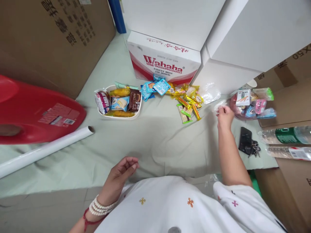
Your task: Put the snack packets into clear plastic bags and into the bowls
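My right hand (224, 116) reaches out to the right, its fingers closed on the clear plastic edge of a bag of snacks (252, 104). My left hand (122, 171) hovers low near my body over the pale green cloth (155, 139), fingers loosely curled and holding nothing. A white tray (119, 116) with several snack packets sits at the middle left. Loose blue packets (155, 88) and yellow packets (188, 102) lie scattered between the tray and the bag.
A Wahaha water carton (164, 60) stands at the back, white boxes (243, 35) beside it. A red plastic object (31, 110) and a white paper roll (46, 149) lie left. A black key pouch (246, 140) and water bottles (286, 136) lie right. Cardboard boxes (48, 38) stand around.
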Available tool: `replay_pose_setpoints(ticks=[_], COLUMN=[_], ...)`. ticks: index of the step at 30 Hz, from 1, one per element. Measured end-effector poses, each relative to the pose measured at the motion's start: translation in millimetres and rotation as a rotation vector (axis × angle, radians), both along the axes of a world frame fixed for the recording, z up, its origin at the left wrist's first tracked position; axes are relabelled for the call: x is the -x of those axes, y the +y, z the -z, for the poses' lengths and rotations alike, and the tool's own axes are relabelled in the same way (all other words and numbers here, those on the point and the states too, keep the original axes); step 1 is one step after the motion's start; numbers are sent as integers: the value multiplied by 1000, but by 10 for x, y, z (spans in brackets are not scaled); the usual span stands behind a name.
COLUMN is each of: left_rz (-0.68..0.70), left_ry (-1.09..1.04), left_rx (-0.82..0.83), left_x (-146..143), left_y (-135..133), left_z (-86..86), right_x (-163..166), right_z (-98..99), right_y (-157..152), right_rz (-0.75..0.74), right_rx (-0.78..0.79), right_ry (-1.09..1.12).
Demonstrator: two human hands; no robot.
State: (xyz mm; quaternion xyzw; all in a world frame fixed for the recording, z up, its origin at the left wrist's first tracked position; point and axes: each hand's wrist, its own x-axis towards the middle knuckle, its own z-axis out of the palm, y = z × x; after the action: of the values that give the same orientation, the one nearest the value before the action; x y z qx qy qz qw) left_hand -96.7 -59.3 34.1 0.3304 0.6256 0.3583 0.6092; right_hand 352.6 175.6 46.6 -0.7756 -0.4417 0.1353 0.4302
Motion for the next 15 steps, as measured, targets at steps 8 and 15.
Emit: replay_pose_setpoints(ticks=[8, 15], left_rz=[322, 195], left_ry=[-38, -290], left_rx=[-389, -230], left_x=[-945, -1193], left_y=[730, 989], left_z=[-225, 116], right_x=[1202, 1358], right_z=[75, 92], right_y=[-1541, -1675], right_rz=[-308, -342], right_rx=[127, 127], right_ry=[955, 1114])
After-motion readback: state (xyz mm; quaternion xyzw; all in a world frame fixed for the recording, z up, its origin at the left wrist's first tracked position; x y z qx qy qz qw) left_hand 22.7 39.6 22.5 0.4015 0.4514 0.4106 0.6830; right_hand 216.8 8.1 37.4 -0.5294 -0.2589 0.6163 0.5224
